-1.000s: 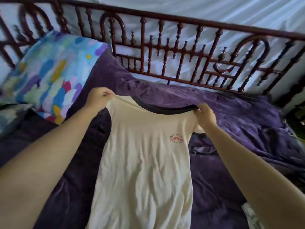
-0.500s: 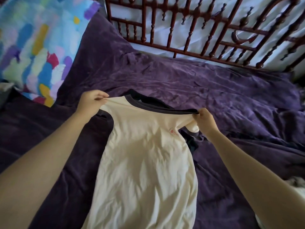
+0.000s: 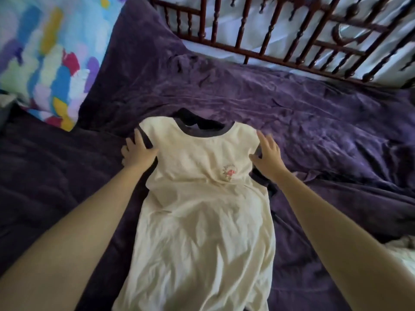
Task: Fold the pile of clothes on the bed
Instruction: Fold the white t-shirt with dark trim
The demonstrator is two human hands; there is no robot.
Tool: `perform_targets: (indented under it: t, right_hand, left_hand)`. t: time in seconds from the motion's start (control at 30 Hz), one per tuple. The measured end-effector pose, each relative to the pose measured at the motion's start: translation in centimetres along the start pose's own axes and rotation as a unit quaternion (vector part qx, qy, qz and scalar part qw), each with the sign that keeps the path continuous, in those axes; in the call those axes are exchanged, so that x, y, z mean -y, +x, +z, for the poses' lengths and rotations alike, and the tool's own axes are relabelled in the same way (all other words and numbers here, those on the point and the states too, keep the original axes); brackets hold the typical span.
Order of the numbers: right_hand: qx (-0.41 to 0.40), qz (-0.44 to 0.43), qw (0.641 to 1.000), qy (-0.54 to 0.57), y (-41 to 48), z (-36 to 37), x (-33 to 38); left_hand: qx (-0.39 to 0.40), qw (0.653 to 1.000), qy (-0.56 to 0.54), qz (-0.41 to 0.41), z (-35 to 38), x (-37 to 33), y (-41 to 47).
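No longer hanging from our pinch, the cream cotton T-shirt with dark trim (image 3: 202,198) lies on the rumpled purple bedspread (image 3: 292,104), collar far, hem near, our left hand (image 3: 139,153) and right hand (image 3: 268,157) spread flat on its sleeves.

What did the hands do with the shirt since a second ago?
The cream T-shirt with a dark collar came down: it was held up by its shoulders, and now it lies flat on the crumpled purple blanket. The left hand and right hand let go of their pinch and rest open at its sleeves. The colourful patterned pillow and dark wooden bed rail stayed put.
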State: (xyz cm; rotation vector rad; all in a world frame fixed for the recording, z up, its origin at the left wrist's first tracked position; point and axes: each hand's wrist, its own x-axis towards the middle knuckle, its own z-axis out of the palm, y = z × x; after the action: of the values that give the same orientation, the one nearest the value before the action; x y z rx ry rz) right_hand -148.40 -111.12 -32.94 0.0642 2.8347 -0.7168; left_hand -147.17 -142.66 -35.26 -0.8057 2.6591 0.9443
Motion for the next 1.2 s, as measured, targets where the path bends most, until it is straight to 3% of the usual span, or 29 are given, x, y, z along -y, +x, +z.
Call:
perform_targets:
  t: [0.1,0.17,0.23,0.3,0.37,0.5,0.7,0.87,1.03,1.2]
  right_hand:
    - [0.029,0.190,0.977,0.095,-7.2,5.9,-5.5]
    - [0.059,0.358,0.916,0.170,-13.7,10.6,-10.8]
    - [0.104,0.431,0.872,0.206,-19.7,14.6,-14.5]
    - [0.108,0.444,0.854,0.248,-23.5,16.7,-15.4]
    - [0.078,0.440,0.855,0.264,-24.6,17.3,-14.4]
    - [0.083,0.440,0.854,0.263,-25.0,17.7,-13.3]
    - [0.006,0.413,0.840,0.352,-27.9,12.5,-14.9]
    - [0.045,0.402,0.810,0.424,-32.8,6.4,-18.0]
    - [0.065,0.475,0.821,0.311,-36.8,6.4,-20.6]
    - [0.092,0.507,0.855,0.055,-37.5,11.2,-19.3]
  left_hand:
    - [0.088,0.988,0.037,-0.123,6.3,9.3,-4.5]
    - [0.138,0.964,0.055,-0.221,9.2,15.3,-9.0]
    - [0.157,0.954,0.112,-0.231,10.8,19.6,-13.5]
    - [0.149,0.956,0.198,-0.155,11.5,22.5,-16.3]
    - [0.141,0.962,0.193,-0.134,11.7,23.9,-17.2]
    - [0.142,0.967,-0.004,-0.212,10.6,24.7,-17.9]
    - [0.076,0.940,-0.242,-0.230,5.8,24.7,-19.3]
    - [0.098,0.912,-0.336,-0.215,0.6,26.3,-21.0]
    - [0.159,0.944,-0.186,-0.223,0.2,31.2,-22.9]
    - [0.138,0.966,-0.056,-0.211,1.8,33.0,-25.2]
